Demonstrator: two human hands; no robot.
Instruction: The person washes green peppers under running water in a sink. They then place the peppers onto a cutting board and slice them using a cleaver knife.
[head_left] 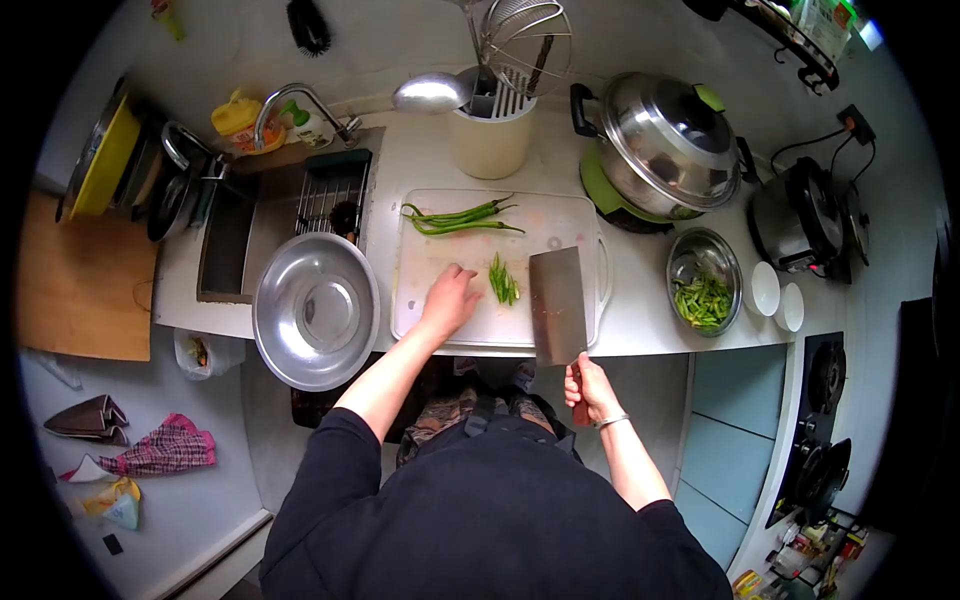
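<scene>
In the head view, my right hand (593, 389) grips the handle of a cleaver (560, 305), whose broad blade reaches over the right part of the white cutting board (420, 270). A small pile of cut green chili pieces (503, 280) lies on the board just left of the blade. My left hand (450, 299) is over the board left of that pile, fingers bent but apart, with nothing visible in them. Several long whole green chilies (462, 217) rest side by side near the board's far edge.
Right of the board is a steel bowl (703, 245) of cut green pieces, with two white bowls (763, 289) beside it. A large lidded pot (665, 150) stands behind. Leftward, a metal basin (340, 345) overhangs the counter edge near the sink (225, 245). A utensil holder (490, 145) stands behind.
</scene>
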